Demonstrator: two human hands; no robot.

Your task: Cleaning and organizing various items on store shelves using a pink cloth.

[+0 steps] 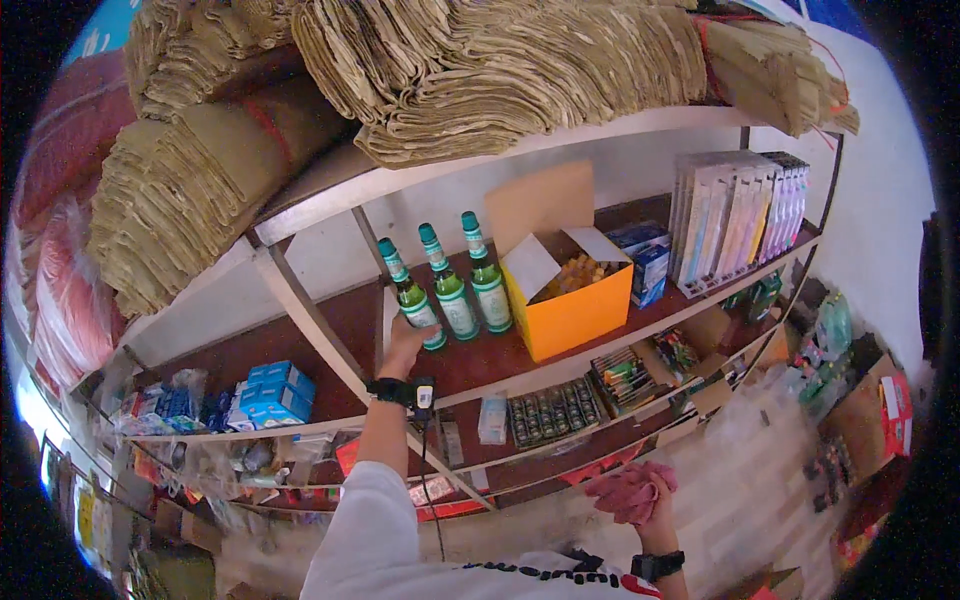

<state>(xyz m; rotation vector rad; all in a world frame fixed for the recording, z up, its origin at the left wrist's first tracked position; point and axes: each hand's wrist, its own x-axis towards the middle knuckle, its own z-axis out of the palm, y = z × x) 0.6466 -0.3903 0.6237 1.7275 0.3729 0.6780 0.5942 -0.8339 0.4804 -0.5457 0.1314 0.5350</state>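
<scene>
Three green glass bottles with teal caps and pale labels stand in a row on the brown shelf. My left hand (406, 341) is closed around the lower part of the leftmost bottle (412, 298). Just right of it stand the middle bottle (454, 304) and the right bottle (490, 296), the latter beside an open orange cardboard box (581, 311) with yellowish-brown pieces inside. Low in the view, away from the shelf, my right hand (658, 510) grips a crumpled pink cloth (630, 493). Each wrist wears a black band.
Stacked brown paper (525, 75) overhangs the top shelf. A metal upright (311, 322) stands left of my left arm. Blue boxes (277, 394) sit at the left, clear-packaged items (724, 221) at the right. Small dark packs (555, 411) fill the lower shelf. A cable hangs by my left wrist.
</scene>
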